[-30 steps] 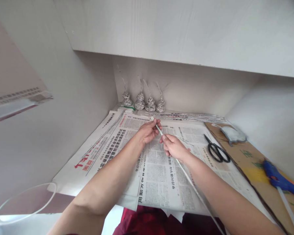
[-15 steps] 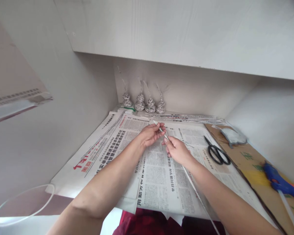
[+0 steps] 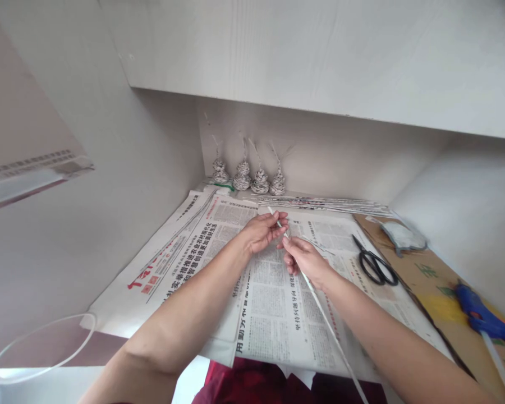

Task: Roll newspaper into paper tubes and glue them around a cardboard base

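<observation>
A long, thin, pale paper tube (image 3: 329, 324) slants from above the newspaper down past the table's front edge. Near its upper tip, my left hand (image 3: 264, 231) pinches it between thumb and fingers. Just below, my right hand (image 3: 303, 259) has its fingers closed round the same tube. Both hands are close together over the spread newspaper (image 3: 273, 325). A thin strand or stick (image 3: 317, 244) shows just beyond my right hand; whether it touches the hand I cannot tell.
Several woven gourd shapes (image 3: 260, 182) stand at the back wall beside a bundle of paper sticks (image 3: 332, 205). To the right lie black scissors (image 3: 374, 265), a plastic bag (image 3: 404, 235) and a blue glue gun (image 3: 483, 314) on cardboard (image 3: 421, 276). A white cable (image 3: 93, 331) loops at left.
The tube's lower length has swung slightly left and now shows more clearly below my right hand. My right hand has turned a little; both hands keep their hold.
</observation>
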`<state>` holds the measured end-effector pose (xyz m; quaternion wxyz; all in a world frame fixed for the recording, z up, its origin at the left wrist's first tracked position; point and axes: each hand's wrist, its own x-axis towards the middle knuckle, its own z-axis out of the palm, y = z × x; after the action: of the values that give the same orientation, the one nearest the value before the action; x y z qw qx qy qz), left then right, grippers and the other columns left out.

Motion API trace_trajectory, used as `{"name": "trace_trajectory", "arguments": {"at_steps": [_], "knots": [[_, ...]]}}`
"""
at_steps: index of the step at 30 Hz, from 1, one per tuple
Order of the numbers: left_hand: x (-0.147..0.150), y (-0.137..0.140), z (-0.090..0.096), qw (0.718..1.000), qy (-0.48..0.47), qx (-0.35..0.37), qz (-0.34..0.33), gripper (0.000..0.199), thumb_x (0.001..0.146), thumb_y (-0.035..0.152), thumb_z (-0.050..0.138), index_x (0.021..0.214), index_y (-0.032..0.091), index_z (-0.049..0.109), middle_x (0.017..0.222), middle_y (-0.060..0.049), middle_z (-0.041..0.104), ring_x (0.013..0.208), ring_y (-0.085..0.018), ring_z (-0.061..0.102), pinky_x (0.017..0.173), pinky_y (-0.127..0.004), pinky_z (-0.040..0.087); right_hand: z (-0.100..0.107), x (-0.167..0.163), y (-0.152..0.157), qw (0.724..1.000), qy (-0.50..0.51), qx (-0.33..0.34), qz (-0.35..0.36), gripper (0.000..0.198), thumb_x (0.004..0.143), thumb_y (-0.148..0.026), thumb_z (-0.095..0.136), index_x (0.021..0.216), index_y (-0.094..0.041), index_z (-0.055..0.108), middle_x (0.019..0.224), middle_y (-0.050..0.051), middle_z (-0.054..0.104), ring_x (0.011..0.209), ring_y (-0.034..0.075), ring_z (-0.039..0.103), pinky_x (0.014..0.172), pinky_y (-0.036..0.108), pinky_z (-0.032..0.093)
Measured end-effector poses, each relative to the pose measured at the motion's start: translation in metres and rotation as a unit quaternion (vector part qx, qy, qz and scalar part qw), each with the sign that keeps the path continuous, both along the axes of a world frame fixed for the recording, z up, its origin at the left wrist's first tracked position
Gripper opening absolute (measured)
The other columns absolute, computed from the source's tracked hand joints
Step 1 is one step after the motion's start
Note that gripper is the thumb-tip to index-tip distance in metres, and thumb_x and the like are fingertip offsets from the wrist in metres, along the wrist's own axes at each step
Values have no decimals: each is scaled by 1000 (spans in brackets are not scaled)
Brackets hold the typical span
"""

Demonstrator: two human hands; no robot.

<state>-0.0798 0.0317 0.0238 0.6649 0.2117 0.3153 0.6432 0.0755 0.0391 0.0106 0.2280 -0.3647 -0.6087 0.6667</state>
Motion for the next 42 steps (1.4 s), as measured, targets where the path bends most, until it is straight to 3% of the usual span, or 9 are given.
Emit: {"name": "trace_trajectory", "arguments": {"at_steps": [3, 8, 13, 18, 24, 30, 37, 40, 42], "knots": [[1, 1, -2, 1000, 2, 4, -11, 18, 88, 13, 48, 87, 5, 64, 75, -9, 63, 65, -11, 64, 61, -18, 55, -1, -2, 2, 999, 31, -4, -12, 32, 82, -51, 55, 82, -19, 53, 51, -6, 45, 39, 9, 44, 40, 22, 30], [4, -1, -2, 1000, -9, 16, -24, 18, 87, 12, 49, 87, 4, 65, 76, -9, 64, 69, -11, 65, 63, -17, 55, 3, 0, 3, 948, 192, -239, 80, 20, 84, -36, 54, 75, -19, 48, 46, -8, 33, 41, 8, 36, 44, 22, 30], [5, 0, -5, 1000, -5, 10, -26, 19, 88, 10, 47, 89, 5, 66, 80, -11, 65, 72, -12, 65, 70, -21, 55, -4, 4, 7, 977, 110, -177, 37, 32, 84, -51, 50, 83, -19, 53, 51, -6, 43, 44, 10, 44, 45, 23, 32], [5, 1, -10, 998, 42, 19, -43, 18, 86, 17, 53, 93, 6, 66, 87, -14, 67, 59, -10, 60, 51, -20, 46, -7, 4, 18, 992, 84, -91, 21, 34, 81, -53, 55, 82, -19, 53, 51, -6, 46, 41, 9, 43, 43, 22, 31], [5, 3, -12, 998, 46, -17, -38, 18, 83, 22, 60, 91, 9, 67, 82, -10, 66, 62, -10, 58, 45, -17, 37, -10, 2, 21, 952, 190, -215, 102, 27, 86, -43, 52, 74, -18, 51, 46, -7, 36, 40, 8, 38, 43, 22, 27], [8, 1, -13, 996, 45, -6, -79, 20, 82, 23, 60, 93, 8, 66, 84, -10, 63, 50, -5, 48, 38, -14, 31, -19, 10, 26, 937, 203, -270, 93, 24, 85, -39, 52, 77, -17, 56, 50, -4, 42, 47, 11, 45, 48, 24, 31], [13, -1, -12, 995, 7, 24, -98, 17, 83, 19, 59, 93, 6, 65, 82, -9, 62, 53, -5, 51, 45, -14, 42, -14, 16, 22, 962, 177, -186, 91, 26, 84, -44, 53, 77, -19, 54, 50, -5, 42, 45, 11, 46, 47, 25, 35], [13, 2, -12, 997, 32, 20, -61, 16, 83, 16, 58, 92, 6, 66, 77, -8, 63, 52, -5, 52, 49, -17, 47, -12, 15, 21, 996, 71, -28, 45, 33, 82, -53, 51, 81, -21, 55, 52, -3, 48, 47, 14, 52, 45, 25, 35], [12, 3, -14, 998, 48, 15, -44, 14, 83, 14, 58, 90, 5, 66, 75, -8, 63, 51, -5, 53, 51, -16, 48, -11, 16, 21, 992, -12, 126, 3, 32, 79, -54, 55, 79, -22, 55, 52, -3, 49, 45, 14, 50, 44, 25, 34]]}}
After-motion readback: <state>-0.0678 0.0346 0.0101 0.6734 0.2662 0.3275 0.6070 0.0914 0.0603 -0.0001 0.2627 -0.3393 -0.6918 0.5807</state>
